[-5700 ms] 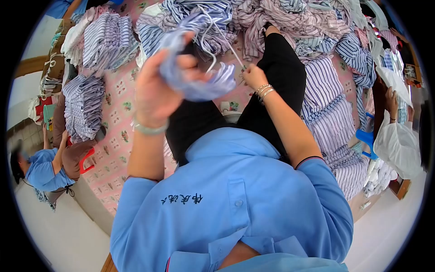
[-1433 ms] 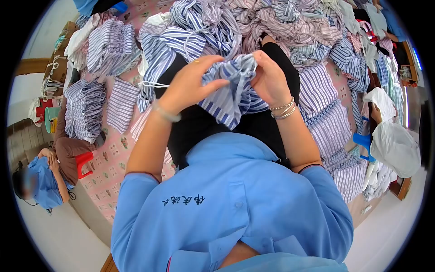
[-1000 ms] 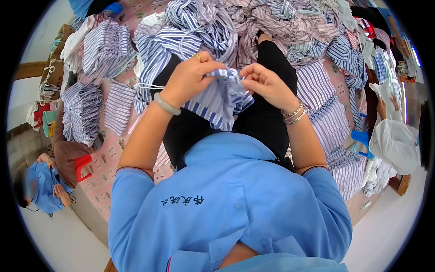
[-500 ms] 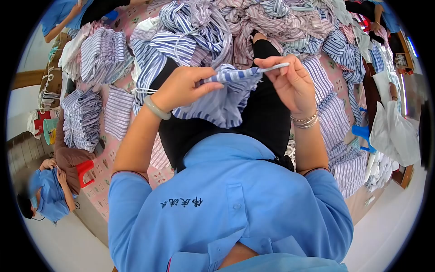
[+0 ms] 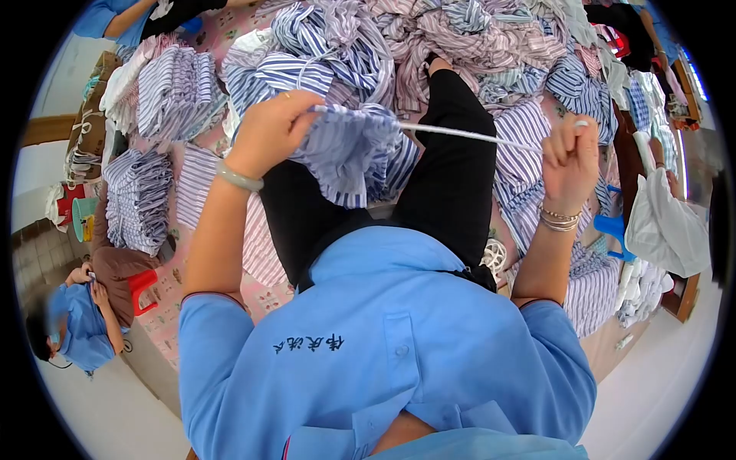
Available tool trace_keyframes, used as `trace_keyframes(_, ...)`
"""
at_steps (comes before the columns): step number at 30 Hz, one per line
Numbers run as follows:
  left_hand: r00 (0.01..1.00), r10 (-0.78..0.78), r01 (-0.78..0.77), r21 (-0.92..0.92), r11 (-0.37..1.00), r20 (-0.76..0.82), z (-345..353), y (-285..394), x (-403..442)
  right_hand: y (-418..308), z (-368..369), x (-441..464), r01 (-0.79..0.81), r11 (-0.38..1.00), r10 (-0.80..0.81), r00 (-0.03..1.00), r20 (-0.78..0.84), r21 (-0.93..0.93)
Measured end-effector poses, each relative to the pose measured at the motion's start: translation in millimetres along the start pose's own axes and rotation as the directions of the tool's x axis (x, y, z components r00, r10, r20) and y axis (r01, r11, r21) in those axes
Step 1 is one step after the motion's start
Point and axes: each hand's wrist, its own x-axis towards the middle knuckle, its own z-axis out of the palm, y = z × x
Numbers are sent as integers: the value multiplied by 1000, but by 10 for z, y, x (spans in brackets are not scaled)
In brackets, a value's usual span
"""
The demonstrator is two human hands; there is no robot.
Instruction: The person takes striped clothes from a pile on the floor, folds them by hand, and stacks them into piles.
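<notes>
A blue-and-white striped cloth (image 5: 353, 149) hangs bunched over my lap, its gathered upper edge pinched in my left hand (image 5: 280, 130). From its right end a white cord (image 5: 475, 136) stretches out to the right, drawn nearly straight. The far end of that cord is in the closed fingers of my right hand (image 5: 571, 161), which is above folded striped cloths (image 5: 521, 146). My left hand is in front of a heap of blue striped cloth (image 5: 295, 69).
Folded striped stacks stand at the left (image 5: 138, 199) and upper left (image 5: 175, 92). Loose striped cloth (image 5: 475, 46) is heaped ahead. A seated person (image 5: 88, 322) is at the left; another person's hands hold white plastic (image 5: 667, 222) at the right, beside a blue stool (image 5: 613, 234).
The hands were close together at the cloth; my right hand has since moved far right with the cord, drawing a long length out. My left hand has shifted left with the cloth.
</notes>
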Motion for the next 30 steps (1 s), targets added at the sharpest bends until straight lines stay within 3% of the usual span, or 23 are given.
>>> trace_keyframes(1, 999, -28, 31, 121, 992, -22, -40, -56, -21, -103, -127, 9, 60, 996, -69, 985, -157, -64)
trace_keyframes(2, 997, -61, 71, 240, 968, -46, -88, -121, -70, -295, -414, 12, 50, 997, -60, 986, -155, -64)
trace_keyframes(4, 993, -65, 90, 293, 952, -94, -157, -286, -154, -621, -995, 30, 197, 980, -193, 972, -136, 18)
trace_keyframes(6, 998, -5, 23, 325, 945, -58, -186, -343, -167, -712, -937, -3, 238, 971, -238, 921, -307, -38)
trace_keyframes(8, 997, -58, 70, 262, 963, -52, 21, -290, -145, -566, -777, 48, 201, 890, -353, 873, -338, -409)
trace_keyframes(9, 993, -96, 105, 151, 983, -68, 154, -255, -101, -397, -561, 99, 137, 789, -421, 831, -364, -598)
trace_keyframes(10, 988, -133, 137, 40, 990, -80, 274, -191, -29, -178, -373, 139, 71, 699, -412, 853, -320, -711)
trace_keyframes(12, 996, -81, 80, 23, 996, 25, 376, 236, 181, 427, 65, 126, 90, 497, -219, 975, -25, -863)
trace_keyframes(13, 993, -23, 17, 54, 998, 116, 427, 360, 272, 706, 273, 110, 180, 415, -107, 983, 148, -892)
trace_keyframes(14, 994, 99, -102, 58, 993, 53, 528, 395, 326, 913, 446, 83, 266, 366, -26, 961, 276, -892)
trace_keyframes(15, 995, 80, -83, 58, 995, 58, 544, 484, 368, 1081, 614, 31, 326, 336, 24, 935, 354, -884)
trace_keyframes(17, 996, 64, -68, 61, 996, 64, 464, 575, 431, 1247, 676, -13, 348, 294, 71, 921, 384, -890)
trace_keyframes(19, 997, 72, -77, 236, 969, 31, 327, 521, 423, 1403, 544, 56, 207, 187, 237, 939, 249, -960)
trace_keyframes(20, 998, 59, -65, 244, 968, 30, 288, 428, 388, 1388, 540, 89, 254, 288, 138, 943, 302, -923)
trace_keyframes(22, 993, 103, -64, 446, 893, -62, 251, 125, 286, 1255, 539, 132, 219, 239, 161, 952, 261, -946)
trace_keyframes(23, 998, 39, -9, 470, 882, -54, 231, -39, 236, 1224, 505, 154, 279, 252, 66, 950, 304, -927)
trace_keyframes(24, 998, 43, -14, 471, 882, -52, 165, -133, 210, 1168, 418, 210, 237, 241, 103, 958, 267, -941)
trace_keyframes(27, 980, -180, 195, 265, 944, -79, 25, -313, 141, 943, 209, 346, 297, 341, -63, 954, 294, -892)
trace_keyframes(30, 971, -237, 239, 261, 935, -40, -115, -433, 67, 718, -48, 440, 309, 321, -129, 951, 281, -895)
